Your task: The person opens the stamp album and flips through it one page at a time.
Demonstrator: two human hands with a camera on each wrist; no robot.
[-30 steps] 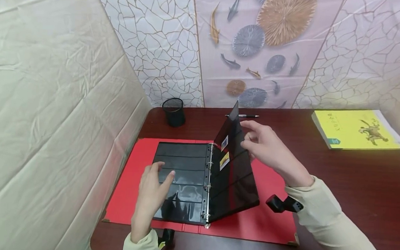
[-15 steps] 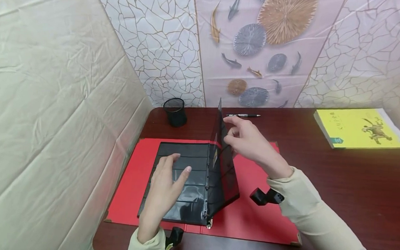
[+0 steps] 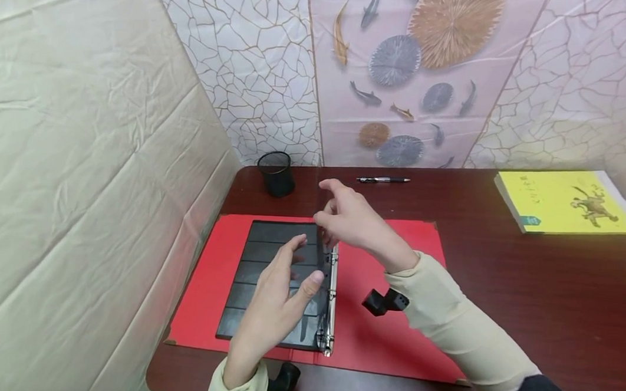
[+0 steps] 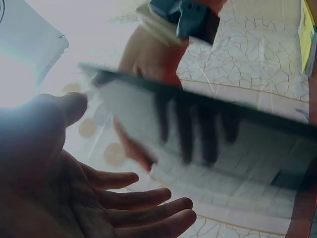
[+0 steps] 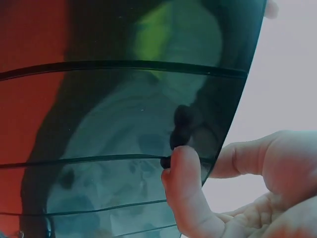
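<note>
- Red binder lies open on the table; black pocket pages stacked left of its rings.
- Right hand pinches one dark page by its edge, above the rings, roughly edge-on.
- Left hand, fingers spread, hovers over the stack.
- Judgement: page mid-turn, not yet laid flat.

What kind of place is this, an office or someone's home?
Likely a desk corner screened by wallpapered panels: a dark wooden table holds a mesh pen cup, a pen, a yellow book and an open red binder.
</note>
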